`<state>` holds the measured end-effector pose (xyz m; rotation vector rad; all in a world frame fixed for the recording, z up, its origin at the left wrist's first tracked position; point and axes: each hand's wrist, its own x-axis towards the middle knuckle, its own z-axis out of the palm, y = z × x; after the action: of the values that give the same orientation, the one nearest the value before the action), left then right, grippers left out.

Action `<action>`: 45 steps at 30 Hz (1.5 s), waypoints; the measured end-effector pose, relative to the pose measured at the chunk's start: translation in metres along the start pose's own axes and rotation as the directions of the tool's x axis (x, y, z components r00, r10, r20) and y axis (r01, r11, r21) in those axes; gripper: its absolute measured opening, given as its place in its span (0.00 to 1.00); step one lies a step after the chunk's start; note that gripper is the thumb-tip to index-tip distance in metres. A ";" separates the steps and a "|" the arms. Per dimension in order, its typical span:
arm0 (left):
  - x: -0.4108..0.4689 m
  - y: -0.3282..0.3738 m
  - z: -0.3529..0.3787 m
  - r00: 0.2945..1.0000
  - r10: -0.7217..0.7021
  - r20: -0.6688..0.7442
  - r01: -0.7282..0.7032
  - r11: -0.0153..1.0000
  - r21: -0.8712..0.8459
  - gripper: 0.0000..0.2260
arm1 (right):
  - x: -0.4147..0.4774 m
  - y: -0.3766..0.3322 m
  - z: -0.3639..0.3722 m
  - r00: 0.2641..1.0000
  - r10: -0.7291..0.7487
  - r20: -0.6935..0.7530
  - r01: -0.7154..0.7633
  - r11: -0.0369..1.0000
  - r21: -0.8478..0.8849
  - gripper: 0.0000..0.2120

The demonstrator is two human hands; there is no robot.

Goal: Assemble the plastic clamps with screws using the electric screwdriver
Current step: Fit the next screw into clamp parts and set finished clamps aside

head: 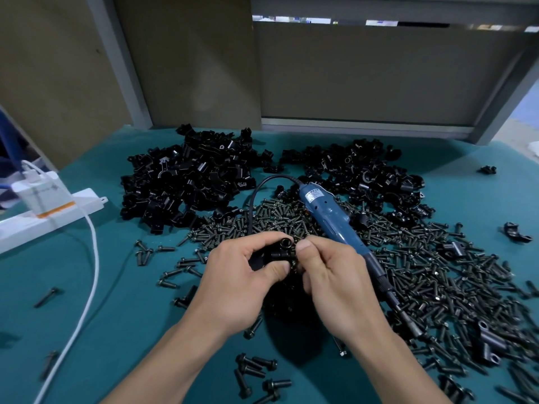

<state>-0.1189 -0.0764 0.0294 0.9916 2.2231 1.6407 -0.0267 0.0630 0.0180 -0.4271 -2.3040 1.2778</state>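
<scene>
Left hand (pixel 233 277) grips a clamp (pixel 280 252); right hand (pixel 335 277) pinches a likely screw (pixel 293 263) at its 3 o'clock; seat it square; electric screwdriver (pixel 335 218) lies at 1 o'clock.

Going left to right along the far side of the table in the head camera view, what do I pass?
Power strip → left pile of clamps → right pile of clamps → lone clamp near the right edge. The electric screwdriver overlaps the right pile, so it is left out.
</scene>
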 end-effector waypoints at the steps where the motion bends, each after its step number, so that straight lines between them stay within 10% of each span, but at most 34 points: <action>1: 0.001 0.000 0.000 1.000 -0.003 -0.005 0.003 1.000 0.004 0.23 | -0.001 0.001 -0.003 1.000 0.009 0.013 -0.010 0.999 0.034 0.16; 45: 0.003 -0.008 0.000 0.997 -0.070 0.025 0.071 0.997 -0.029 0.19 | 0.001 0.001 0.006 0.999 -0.049 -0.006 0.049 0.999 -0.019 0.19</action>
<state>-0.1244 -0.0755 0.0227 0.9098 2.1854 1.6185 -0.0305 0.0599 0.0147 -0.3784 -2.3085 1.2298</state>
